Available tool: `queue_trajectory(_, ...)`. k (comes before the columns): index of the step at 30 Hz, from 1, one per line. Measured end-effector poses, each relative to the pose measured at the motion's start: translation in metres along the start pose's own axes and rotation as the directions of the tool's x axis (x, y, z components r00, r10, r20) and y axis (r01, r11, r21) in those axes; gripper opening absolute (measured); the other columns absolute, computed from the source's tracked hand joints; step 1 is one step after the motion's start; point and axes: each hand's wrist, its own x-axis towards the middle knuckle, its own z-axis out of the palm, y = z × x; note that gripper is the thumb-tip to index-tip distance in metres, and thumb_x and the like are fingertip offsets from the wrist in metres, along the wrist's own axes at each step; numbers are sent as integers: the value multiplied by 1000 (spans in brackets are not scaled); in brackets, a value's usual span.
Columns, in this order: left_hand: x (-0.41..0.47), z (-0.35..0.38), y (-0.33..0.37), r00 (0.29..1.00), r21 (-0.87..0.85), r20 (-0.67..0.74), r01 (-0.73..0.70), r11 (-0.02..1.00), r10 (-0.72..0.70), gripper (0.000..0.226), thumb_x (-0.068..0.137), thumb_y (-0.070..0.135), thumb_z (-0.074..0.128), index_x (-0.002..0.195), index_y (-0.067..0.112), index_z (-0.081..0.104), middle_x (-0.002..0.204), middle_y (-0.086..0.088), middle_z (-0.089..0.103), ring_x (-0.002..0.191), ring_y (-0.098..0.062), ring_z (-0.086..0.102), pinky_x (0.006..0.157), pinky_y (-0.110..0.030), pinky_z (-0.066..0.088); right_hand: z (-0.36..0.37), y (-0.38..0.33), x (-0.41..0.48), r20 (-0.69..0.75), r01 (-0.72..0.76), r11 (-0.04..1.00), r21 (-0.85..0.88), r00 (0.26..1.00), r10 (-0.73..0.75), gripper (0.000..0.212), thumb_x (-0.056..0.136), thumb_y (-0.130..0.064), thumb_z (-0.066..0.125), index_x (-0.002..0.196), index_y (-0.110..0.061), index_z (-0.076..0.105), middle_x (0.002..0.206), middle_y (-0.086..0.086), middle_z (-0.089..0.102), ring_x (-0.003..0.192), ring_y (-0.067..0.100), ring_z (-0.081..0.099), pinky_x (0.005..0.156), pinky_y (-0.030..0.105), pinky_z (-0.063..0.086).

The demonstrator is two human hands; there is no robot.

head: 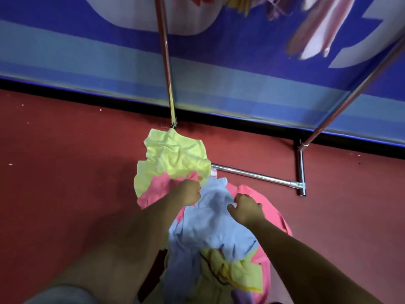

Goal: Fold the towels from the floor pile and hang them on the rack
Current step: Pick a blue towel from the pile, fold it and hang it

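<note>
A pile of crumpled towels lies on the red floor below me. A light blue towel [210, 222] is on top, with a yellow towel [175, 159] behind it and pink towels [269, 207] underneath. My left hand [188, 191] is closed on the blue towel's upper left edge. My right hand [247, 209] pinches the same towel at its right side. The metal rack [252, 175] stands just behind the pile; its base bar lies on the floor and two uprights rise out of view. Coloured towels [238, 5] hang blurred from the top.
A blue and white banner wall [87, 62] runs behind the rack. The rack's right foot [301, 170] rests on the red carpet [65, 161]. More yellow and purple cloth lies at the pile's near end.
</note>
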Motion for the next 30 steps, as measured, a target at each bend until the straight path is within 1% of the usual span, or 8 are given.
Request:
queue_trajectory(5,19,57,-19,997,56,75,-19,998,15,8,96,18,52,96,20,60,122,-11,63,116,-29,59,83,-30,44,45,2,20,125,-23,1000,-4,992,24,50,89,-35,64,132,-16,49,130,7,47,119,32,57,100,43,44)
queue_trajectory(10,20,113,-34,997,51,32,75,996,-77,55,93,13,56,145,6,39,148,-16,41,133,-30,46,104,-33,38,73,12,30,112,-39,999,-4,993,39,43,97,-21,54,140,-15,48,139,10,47,119,31,57,91,34,47)
queue_trajectory(12,23,122,-37,995,100,-101,13,995,-3,39,92,4,51,130,4,57,134,-15,54,123,-25,57,99,-29,37,75,16,31,45,-21,999,-40,999,22,35,96,-18,50,130,-17,55,128,9,56,110,31,63,86,35,51)
queue_trajectory(15,26,113,-40,973,-81,-212,-113,990,94,8,60,14,75,60,7,69,61,-2,66,54,-14,68,76,-17,36,64,18,31,48,-30,1000,-7,998,30,32,88,-20,60,120,-19,60,118,6,62,109,31,64,82,33,49)
queue_trajectory(18,14,74,-31,987,-171,-131,-116,978,94,36,66,9,90,95,-3,73,105,-13,72,97,-18,70,82,-16,41,42,17,26,23,-34,998,50,999,32,26,83,-23,65,109,-22,62,108,3,65,104,29,65,73,29,42)
queue_trajectory(21,-1,23,-12,971,-354,-190,-205,913,144,10,91,16,70,98,9,68,145,-7,51,138,-18,42,102,-27,40,8,8,15,-43,11,995,95,999,-7,18,80,-23,66,93,-22,54,97,4,61,93,31,63,70,29,38)
queue_trajectory(25,-38,-47,22,928,-537,-355,-301,788,113,23,98,11,57,76,17,52,76,0,53,81,-14,48,70,-26,37,-46,-13,-16,-211,129,977,172,973,-91,14,79,-18,60,74,-19,47,77,2,55,75,33,50,63,31,34)
queue_trajectory(30,-116,-118,57,823,-593,-561,-469,655,82,13,96,12,57,83,10,58,74,2,53,68,-9,46,65,-25,36,-118,-40,-77,-514,365,872,325,842,-160,24,81,-14,69,67,-17,51,58,-4,50,61,24,48,59,34,28)
